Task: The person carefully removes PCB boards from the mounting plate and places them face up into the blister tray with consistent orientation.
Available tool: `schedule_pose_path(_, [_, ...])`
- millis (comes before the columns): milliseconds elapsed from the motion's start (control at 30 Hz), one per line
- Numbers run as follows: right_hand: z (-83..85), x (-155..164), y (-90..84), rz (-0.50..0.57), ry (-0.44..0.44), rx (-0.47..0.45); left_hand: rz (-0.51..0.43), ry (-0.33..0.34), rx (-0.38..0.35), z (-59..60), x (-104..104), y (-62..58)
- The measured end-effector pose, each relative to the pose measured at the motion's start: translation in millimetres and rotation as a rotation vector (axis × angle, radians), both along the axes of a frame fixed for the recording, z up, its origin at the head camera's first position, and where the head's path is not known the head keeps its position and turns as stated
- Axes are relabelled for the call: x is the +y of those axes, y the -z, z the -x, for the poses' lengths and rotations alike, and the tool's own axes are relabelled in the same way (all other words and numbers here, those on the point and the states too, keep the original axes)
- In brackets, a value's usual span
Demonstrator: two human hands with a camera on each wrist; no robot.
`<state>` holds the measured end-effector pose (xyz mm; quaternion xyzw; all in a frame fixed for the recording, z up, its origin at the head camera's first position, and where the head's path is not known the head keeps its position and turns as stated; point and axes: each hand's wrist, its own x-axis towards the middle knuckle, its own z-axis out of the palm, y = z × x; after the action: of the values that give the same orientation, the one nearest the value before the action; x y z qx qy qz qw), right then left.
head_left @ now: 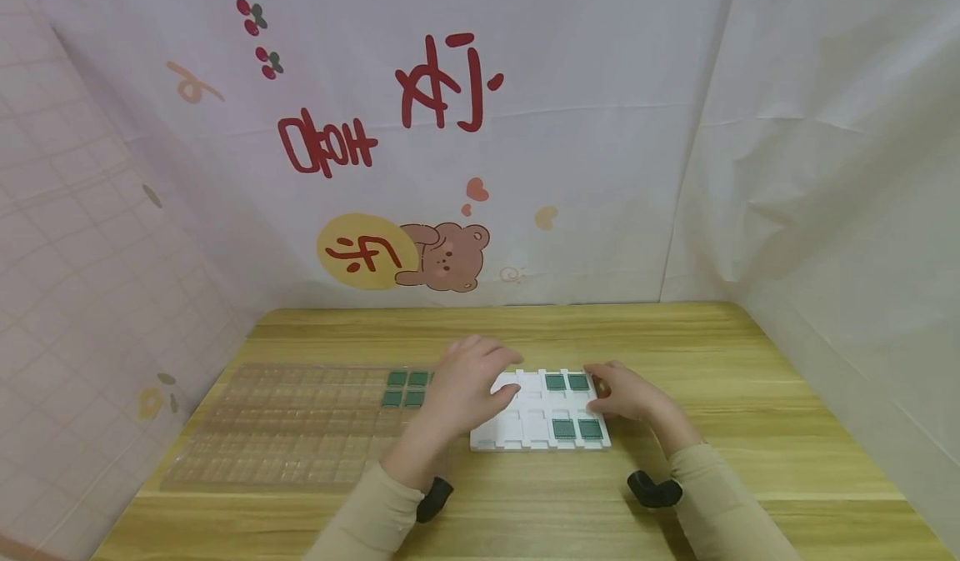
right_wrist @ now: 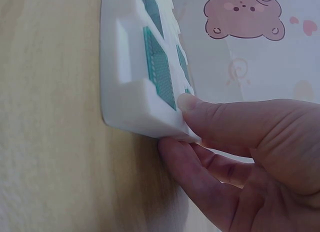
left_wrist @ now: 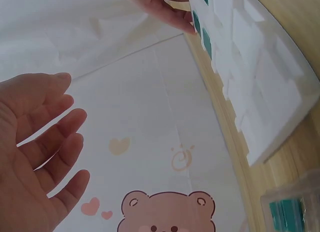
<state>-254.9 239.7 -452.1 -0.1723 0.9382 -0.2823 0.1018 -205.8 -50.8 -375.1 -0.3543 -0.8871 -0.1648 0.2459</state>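
A white tray (head_left: 498,433) with rows of square pockets lies on the table, and several green square chips (head_left: 564,429) fill pockets at its right end. At that end my right hand (head_left: 630,394) grips the tray; in the right wrist view its thumb (right_wrist: 215,119) lies by a chip on top while the fingers press the end wall. My left hand (head_left: 465,386) hovers over the tray's left end, holding nothing, with fingers spread and slightly bent in the left wrist view. To the left lies a clear plastic tray (head_left: 300,428) with more green chips (head_left: 397,378) at its right end, partly hidden by the left hand.
The wooden table (head_left: 750,411) meets a printed white cloth backdrop (head_left: 585,127) at its far edge, and cloth also hangs at both sides. A black piece (head_left: 654,490) sits at each wrist.
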Motion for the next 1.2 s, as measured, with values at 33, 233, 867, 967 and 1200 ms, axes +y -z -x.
schedule_pose_path(33, [0.0, 0.0, 0.1, -0.006, -0.003, 0.003, 0.002, 0.001, -0.006, 0.6, 2.0, 0.7])
schedule_pose_path(233, [0.3, -0.2, 0.5, -0.011, -0.009, 0.014, 0.021, -0.011, -0.071, 5.0, 14.2, 5.0])
schedule_pose_path(867, [-1.1, -0.3, 0.5, 0.034, 0.025, -0.034, 0.079, -0.094, -0.269, 22.6, 49.9, 13.5])
schedule_pose_path(967, [-1.0, 0.0, 0.6, 0.042, 0.027, -0.038, 0.103, -0.106, -0.281, 25.7, 54.5, 15.1])
schedule_pose_path(1200, [-0.8, 0.0, 1.8, 0.04, 0.023, -0.033, 0.135, -0.12, -0.316, 32.6, 65.0, 19.5])
